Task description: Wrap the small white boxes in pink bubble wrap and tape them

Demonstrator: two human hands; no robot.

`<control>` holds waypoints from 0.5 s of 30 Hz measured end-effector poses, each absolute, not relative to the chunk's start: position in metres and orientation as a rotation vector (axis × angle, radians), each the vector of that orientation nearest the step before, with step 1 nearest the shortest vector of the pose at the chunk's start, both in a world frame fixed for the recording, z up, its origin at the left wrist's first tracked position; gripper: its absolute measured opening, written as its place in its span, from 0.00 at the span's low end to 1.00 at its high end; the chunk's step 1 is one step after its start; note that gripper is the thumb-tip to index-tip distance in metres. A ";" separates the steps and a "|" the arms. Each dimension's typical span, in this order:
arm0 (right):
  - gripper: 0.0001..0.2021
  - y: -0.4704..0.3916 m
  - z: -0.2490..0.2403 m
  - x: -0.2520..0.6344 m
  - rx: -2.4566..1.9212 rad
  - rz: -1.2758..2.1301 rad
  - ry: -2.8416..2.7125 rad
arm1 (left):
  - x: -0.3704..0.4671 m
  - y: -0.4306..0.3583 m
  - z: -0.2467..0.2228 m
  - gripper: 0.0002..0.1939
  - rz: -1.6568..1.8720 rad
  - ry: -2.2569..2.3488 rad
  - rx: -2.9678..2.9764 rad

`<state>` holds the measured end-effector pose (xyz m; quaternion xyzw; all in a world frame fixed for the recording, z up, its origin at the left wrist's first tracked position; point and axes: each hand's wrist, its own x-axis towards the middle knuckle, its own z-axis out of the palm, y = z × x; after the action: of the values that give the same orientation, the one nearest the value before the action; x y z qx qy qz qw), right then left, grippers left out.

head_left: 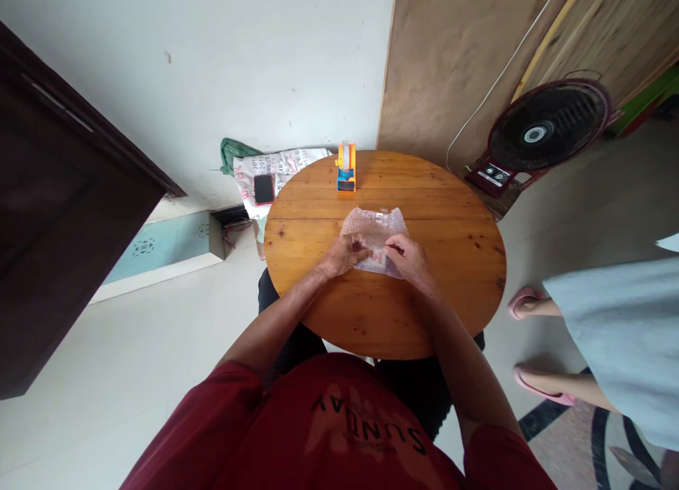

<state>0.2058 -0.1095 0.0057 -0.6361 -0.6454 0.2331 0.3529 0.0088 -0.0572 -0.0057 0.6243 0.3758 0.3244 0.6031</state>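
We rest our left hand (344, 255) and right hand (410, 259), nearly closed, on bubble wrap (371, 225); whether they pinch it, we cannot tell.

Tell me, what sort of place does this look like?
Most likely a room in a home: there's a round wooden table, what looks like an electric fan by the wooden wall panel, and pink slippers worn nearby.
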 end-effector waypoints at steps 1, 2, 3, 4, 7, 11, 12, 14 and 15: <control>0.07 -0.111 0.008 0.207 -1.660 0.602 -1.673 | 0.009 -0.057 -0.007 0.19 0.751 0.878 1.450; 0.07 -0.114 0.012 0.207 -1.673 0.583 -1.683 | 0.008 -0.057 -0.007 0.19 0.754 0.884 1.454; 0.08 -0.119 0.018 0.207 -1.680 0.533 -1.705 | 0.008 -0.057 -0.008 0.19 0.758 0.890 1.456; 0.09 -0.124 0.024 0.206 -1.680 0.450 -1.736 | 0.008 -0.056 -0.008 0.18 0.764 0.894 1.456; 0.12 -0.141 0.043 0.195 -1.623 0.068 -1.921 | 0.008 -0.056 -0.009 0.17 0.766 0.871 1.462; 0.11 -0.151 0.053 0.175 -1.575 -0.095 -2.331 | 0.012 -0.055 -0.010 0.14 0.773 0.857 1.443; 0.10 -0.150 0.053 0.172 -1.593 -0.077 -2.403 | 0.012 -0.055 -0.010 0.13 0.778 0.886 1.458; 0.10 -0.147 0.050 0.169 -1.656 -0.041 -2.476 | 0.008 -0.054 -0.008 0.13 0.802 0.972 1.523; 0.11 -0.145 0.049 0.169 -1.687 -0.033 -2.490 | 0.003 -0.055 -0.007 0.14 0.825 1.021 1.568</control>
<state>0.1693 -0.1453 0.0489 -0.5596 -0.8260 -0.0111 0.0670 0.0035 -0.0547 -0.0067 0.6543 0.4260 0.3444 0.5213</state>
